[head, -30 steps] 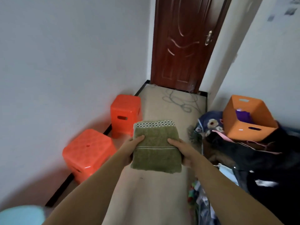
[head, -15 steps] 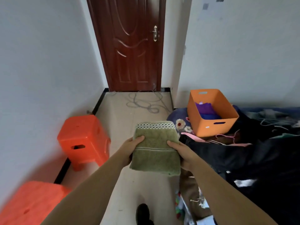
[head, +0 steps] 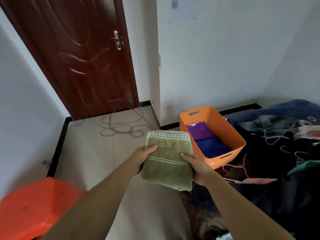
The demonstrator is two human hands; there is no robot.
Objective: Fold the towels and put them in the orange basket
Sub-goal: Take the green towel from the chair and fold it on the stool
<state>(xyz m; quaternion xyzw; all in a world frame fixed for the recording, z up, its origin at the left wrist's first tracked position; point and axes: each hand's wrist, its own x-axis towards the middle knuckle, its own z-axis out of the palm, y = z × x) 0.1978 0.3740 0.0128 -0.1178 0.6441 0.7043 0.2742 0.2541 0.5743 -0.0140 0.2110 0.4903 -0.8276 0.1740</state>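
Note:
A folded green towel (head: 170, 158) with a checkered band along its far edge is held in the air in front of me. My left hand (head: 143, 157) grips its left side, thumb on top. My right hand (head: 196, 166) grips its right side the same way. The orange basket (head: 230, 132) stands just right of the towel and beyond it, on dark bedding. Inside it lie a folded purple towel (head: 199, 130) and a folded blue towel (head: 213, 147).
An orange plastic stool (head: 34, 208) stands at the lower left by the wall. A brown door (head: 83, 58) is shut at the back, with grey cable (head: 119, 126) coiled on the floor before it. Dark clothes and hangers (head: 277, 153) cover the right side.
My view has swung to the right, so the basket now sits closer to the towel and nearer the middle. Both hands keep the same hold on the green towel.

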